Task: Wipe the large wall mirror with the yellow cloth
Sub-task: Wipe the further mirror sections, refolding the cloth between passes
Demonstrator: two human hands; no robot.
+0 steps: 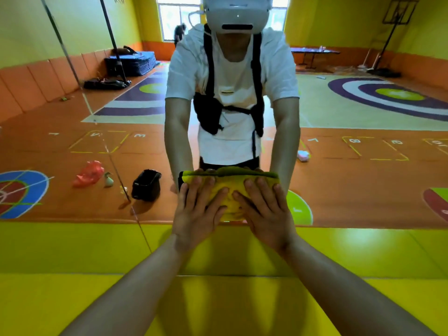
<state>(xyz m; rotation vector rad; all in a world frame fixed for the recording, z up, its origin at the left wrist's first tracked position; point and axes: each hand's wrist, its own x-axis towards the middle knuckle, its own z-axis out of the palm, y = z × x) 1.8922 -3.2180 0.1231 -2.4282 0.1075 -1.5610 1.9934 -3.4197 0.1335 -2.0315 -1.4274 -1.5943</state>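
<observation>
Reflected at 12 o'clock, the person wears a white headset (237, 14) with a smooth, rounded front, a small light dot and a dark slot along its lower edge; a thin white cable (194, 15) loops off its 9 o'clock side. Below it is a white short-sleeved T-shirt (232, 76), crossed by two black harness straps (209, 57) running down from the shoulders. A black pouch (208, 112) hangs on the chest's left side, and a small yellow-and-black tag (228, 92) sits mid-chest. A dark waistband (230, 163) shows under the shirt hem. From 7 and 5 o'clock, the left forearm (126, 287) and right forearm (339, 287) are bare down to the bare left hand (196, 214) and right hand (266, 214).
</observation>
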